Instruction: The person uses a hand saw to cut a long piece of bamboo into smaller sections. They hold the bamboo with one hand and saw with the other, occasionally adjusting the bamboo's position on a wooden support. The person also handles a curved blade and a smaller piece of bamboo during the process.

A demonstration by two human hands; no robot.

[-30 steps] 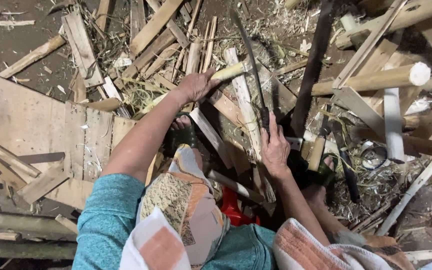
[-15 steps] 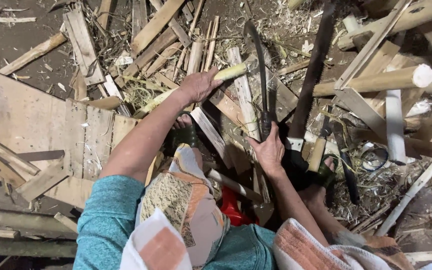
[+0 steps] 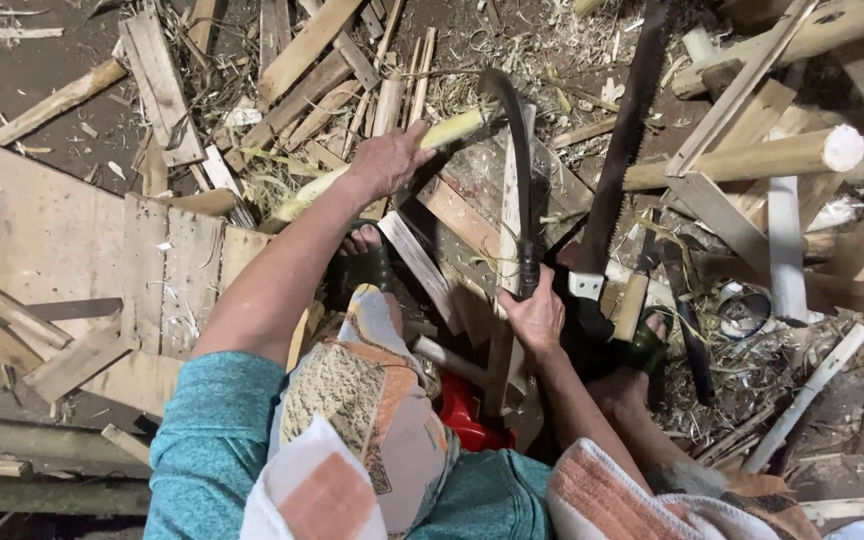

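My left hand (image 3: 384,160) grips a pale yellow-green bamboo piece (image 3: 452,128) that runs from lower left to upper right over the wood scraps. My right hand (image 3: 535,315) is closed on the handle of a dark curved machete (image 3: 520,170). The blade rises away from me and its hooked tip reaches the far end of the bamboo piece. My left foot in a green sandal (image 3: 362,262) shows below the left hand. My knees with patterned cloth fill the bottom of the view.
A handsaw (image 3: 620,160) with a wooden handle lies right of the machete. A thick round pole (image 3: 752,158) and several planks lie at right. Flat boards (image 3: 62,240) cover the left. A red object (image 3: 464,415) sits between my legs. Shavings litter the ground.
My right hand has lifted the machete, and the blade now points up and away with its tip at the bamboo piece. My left hand keeps its hold on the bamboo.
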